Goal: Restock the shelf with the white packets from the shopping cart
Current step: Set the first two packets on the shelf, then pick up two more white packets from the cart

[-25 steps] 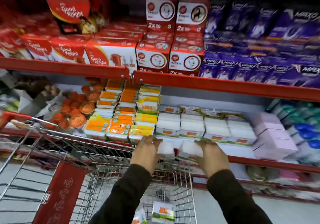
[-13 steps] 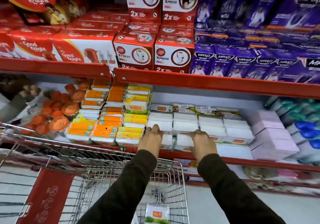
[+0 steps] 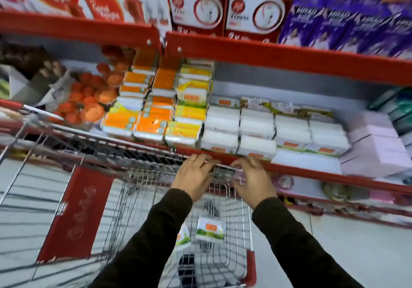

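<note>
White packets (image 3: 256, 129) lie in stacked rows on the middle shelf (image 3: 312, 171), which has a red front edge. Two of them sit at the shelf's front, just beyond my fingertips. My left hand (image 3: 194, 176) and my right hand (image 3: 252, 178) hover over the far end of the wire shopping cart (image 3: 138, 198), just below the shelf edge, fingers spread and holding nothing. Down in the cart lies one white packet with a green and orange label (image 3: 210, 229), and a second one (image 3: 184, 236) shows partly beside my left sleeve.
Orange and yellow packets (image 3: 153, 114) fill the shelf left of the white ones, with orange round items (image 3: 89, 100) further left. Pink boxes (image 3: 376, 145) stand to the right. Red and purple cartons (image 3: 256, 9) line the shelf above. A lower shelf (image 3: 334, 189) holds small items.
Both hands set two white packets at the front of the shelf rows, let go, and drew back toward the cart. The camera tilted down and closer.
</note>
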`<control>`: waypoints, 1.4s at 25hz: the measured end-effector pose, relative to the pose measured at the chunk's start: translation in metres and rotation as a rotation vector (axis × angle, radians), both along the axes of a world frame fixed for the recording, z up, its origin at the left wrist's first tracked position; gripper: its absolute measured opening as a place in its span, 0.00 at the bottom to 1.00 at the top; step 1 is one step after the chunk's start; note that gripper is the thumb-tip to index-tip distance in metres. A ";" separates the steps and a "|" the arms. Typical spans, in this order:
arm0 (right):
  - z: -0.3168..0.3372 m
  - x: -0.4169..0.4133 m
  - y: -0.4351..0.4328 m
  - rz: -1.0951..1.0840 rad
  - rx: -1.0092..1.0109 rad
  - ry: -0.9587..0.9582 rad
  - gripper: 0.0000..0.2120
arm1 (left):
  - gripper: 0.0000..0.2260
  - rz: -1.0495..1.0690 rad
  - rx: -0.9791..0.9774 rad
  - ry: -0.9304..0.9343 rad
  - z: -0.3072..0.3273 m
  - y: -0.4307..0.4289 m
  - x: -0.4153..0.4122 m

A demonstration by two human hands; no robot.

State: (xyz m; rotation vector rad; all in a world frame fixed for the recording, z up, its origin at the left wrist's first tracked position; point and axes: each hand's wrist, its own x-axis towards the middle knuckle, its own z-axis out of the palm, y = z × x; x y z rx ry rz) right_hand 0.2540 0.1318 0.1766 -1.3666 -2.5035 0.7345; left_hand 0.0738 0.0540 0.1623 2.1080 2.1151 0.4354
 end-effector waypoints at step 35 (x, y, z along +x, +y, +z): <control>0.018 -0.010 -0.054 -0.007 -0.193 -0.434 0.23 | 0.23 0.280 -0.651 0.060 0.020 -0.080 -0.042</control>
